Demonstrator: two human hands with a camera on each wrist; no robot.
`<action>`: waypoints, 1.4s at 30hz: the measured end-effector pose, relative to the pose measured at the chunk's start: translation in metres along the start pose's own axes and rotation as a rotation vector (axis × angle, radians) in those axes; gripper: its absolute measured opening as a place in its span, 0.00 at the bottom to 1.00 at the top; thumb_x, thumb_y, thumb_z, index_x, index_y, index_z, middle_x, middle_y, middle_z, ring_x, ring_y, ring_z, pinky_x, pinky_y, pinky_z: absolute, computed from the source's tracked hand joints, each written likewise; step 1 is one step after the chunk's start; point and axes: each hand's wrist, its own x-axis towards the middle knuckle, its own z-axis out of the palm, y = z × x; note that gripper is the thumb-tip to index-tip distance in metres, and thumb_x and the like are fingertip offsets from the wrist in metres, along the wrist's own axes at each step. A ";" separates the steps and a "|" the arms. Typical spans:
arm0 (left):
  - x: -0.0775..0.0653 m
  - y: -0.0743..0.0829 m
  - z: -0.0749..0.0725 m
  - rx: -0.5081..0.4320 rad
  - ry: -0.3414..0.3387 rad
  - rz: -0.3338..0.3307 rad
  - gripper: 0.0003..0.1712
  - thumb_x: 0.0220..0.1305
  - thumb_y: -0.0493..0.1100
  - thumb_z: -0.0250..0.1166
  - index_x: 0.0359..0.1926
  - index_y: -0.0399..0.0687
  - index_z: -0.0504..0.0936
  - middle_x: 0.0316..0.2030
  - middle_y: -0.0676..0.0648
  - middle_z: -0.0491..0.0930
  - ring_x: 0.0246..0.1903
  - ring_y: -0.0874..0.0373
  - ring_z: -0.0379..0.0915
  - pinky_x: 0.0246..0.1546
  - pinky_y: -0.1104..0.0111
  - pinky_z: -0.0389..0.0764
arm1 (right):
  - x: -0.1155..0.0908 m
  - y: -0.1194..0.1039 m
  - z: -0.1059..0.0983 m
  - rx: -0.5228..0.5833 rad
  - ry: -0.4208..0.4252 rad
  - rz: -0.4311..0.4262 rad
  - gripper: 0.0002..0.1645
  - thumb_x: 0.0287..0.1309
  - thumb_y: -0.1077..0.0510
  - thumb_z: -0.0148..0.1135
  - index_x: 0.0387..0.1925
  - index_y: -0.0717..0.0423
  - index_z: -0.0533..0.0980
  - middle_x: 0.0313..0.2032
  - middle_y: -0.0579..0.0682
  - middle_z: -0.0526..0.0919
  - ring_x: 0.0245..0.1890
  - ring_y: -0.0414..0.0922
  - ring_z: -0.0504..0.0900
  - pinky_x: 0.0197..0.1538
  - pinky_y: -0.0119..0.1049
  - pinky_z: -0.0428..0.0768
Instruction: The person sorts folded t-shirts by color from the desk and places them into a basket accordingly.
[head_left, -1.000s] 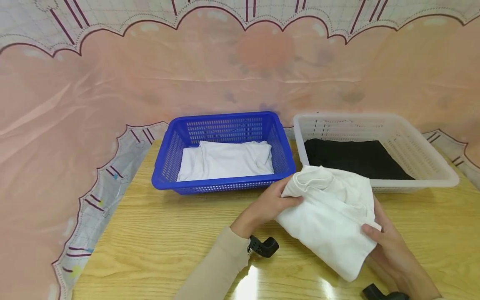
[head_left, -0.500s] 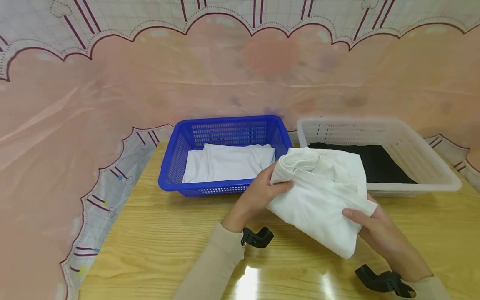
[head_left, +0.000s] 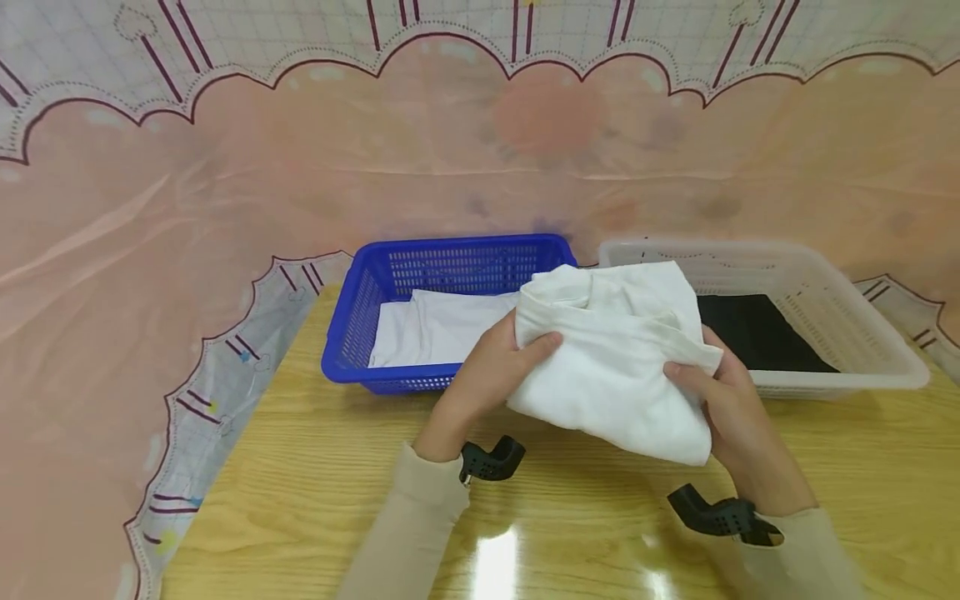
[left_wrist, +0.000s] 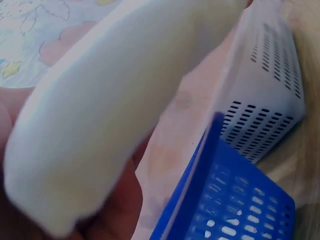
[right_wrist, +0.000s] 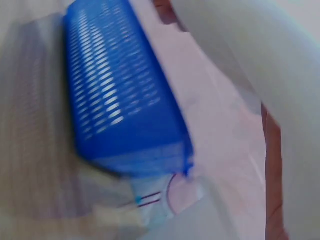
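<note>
A folded white cloth garment is held up between both hands in front of the baskets. My left hand grips its left edge, thumb on the near face and fingers behind. On the opposite side my right hand pinches the right edge the same way. Rolled folds show along the garment's top. In the left wrist view the white fabric lies across the palm, and the left fingers show beneath it. The blue basket, with folded white cloth inside, stands behind the left hand.
To the right of the blue basket stands a white basket with folded black cloth in it. Both are on a wooden table, with a patterned pink curtain behind. A black wrist device sits on the left wrist.
Both hands have lifted the white garment and carried it up and leftward, from before the white basket toward the blue one. It now overlaps the blue basket's right side in the head view.
</note>
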 end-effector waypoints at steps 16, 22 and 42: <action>-0.011 0.014 -0.022 -0.397 0.038 0.196 0.38 0.63 0.36 0.53 0.68 0.57 0.44 0.52 0.40 0.67 0.47 0.49 0.71 0.45 0.59 0.74 | 0.046 -0.024 0.026 0.272 0.089 -0.085 0.26 0.60 0.65 0.50 0.60 0.56 0.59 0.51 0.52 0.62 0.47 0.45 0.67 0.43 0.33 0.75; -0.010 0.014 -0.025 -0.444 0.071 0.295 0.42 0.62 0.32 0.51 0.68 0.63 0.40 0.55 0.39 0.65 0.49 0.46 0.70 0.43 0.57 0.74 | 0.055 -0.024 0.031 0.446 0.011 -0.127 0.24 0.64 0.62 0.45 0.61 0.56 0.58 0.50 0.53 0.62 0.45 0.45 0.69 0.40 0.35 0.76; -0.009 0.010 -0.039 -0.178 0.294 0.275 0.31 0.64 0.33 0.49 0.67 0.52 0.56 0.65 0.58 0.53 0.59 0.63 0.54 0.54 0.64 0.63 | 0.071 -0.002 0.064 0.562 -0.049 -0.344 0.29 0.60 0.75 0.42 0.60 0.52 0.66 0.60 0.59 0.58 0.46 0.51 0.73 0.39 0.38 0.78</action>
